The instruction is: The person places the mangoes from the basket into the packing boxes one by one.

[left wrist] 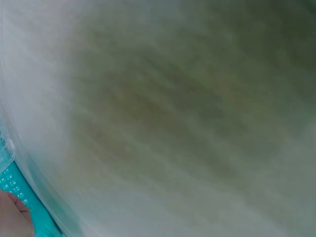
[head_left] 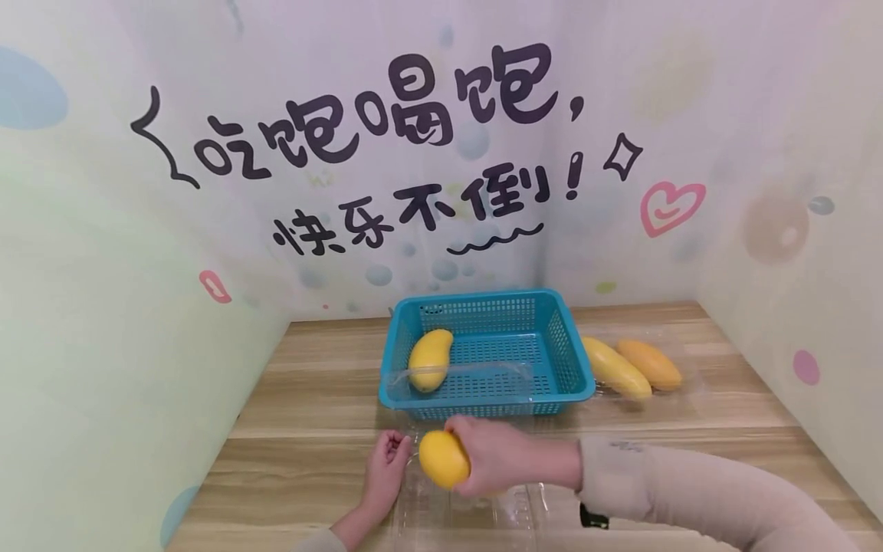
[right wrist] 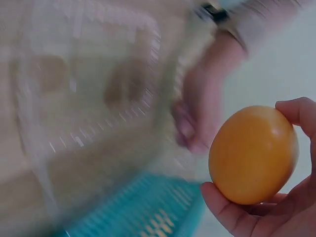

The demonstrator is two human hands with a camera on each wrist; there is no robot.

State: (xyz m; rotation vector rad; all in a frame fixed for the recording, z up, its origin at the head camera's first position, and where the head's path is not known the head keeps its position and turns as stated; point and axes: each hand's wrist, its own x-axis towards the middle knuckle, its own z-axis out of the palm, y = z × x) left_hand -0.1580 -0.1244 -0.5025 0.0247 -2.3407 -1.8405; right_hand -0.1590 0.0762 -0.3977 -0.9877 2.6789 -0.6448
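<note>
- Pale right sleeve [head_left: 697,487] comes nearest, crossing from the lower right; a small black piece [head_left: 593,517] shows just beneath it.
- The right hand [head_left: 491,458] holds a yellow fruit [head_left: 444,460], thumb on one side and fingers on the other, as the right wrist view shows plainly.
- That fruit appears over the far part of a clear box [head_left: 476,525], in front of the basket [head_left: 578,392] and near the left hand [head_left: 383,474]; how high it sits above the box I cannot tell.
- The left hand is at the box's left edge, fingers curled in; whether they pinch the plastic I cannot tell. The left wrist view is mostly blur, with part of a hand in its lower left corner.
- A clear lid [head_left: 486,391] overlaps the front of the blue basket.
- Inside the basket, toward its left end, lies a curved mango [head_left: 431,359].
- Beside the basket's right wall lie a long yellow fruit [head_left: 617,369] and an orange one [head_left: 650,365], close together, clear plastic around them.
- All this is on a wood table [head_left: 297,429]; dark writing [head_left: 513,84] runs across the wall [head_left: 621,261] behind.
</note>
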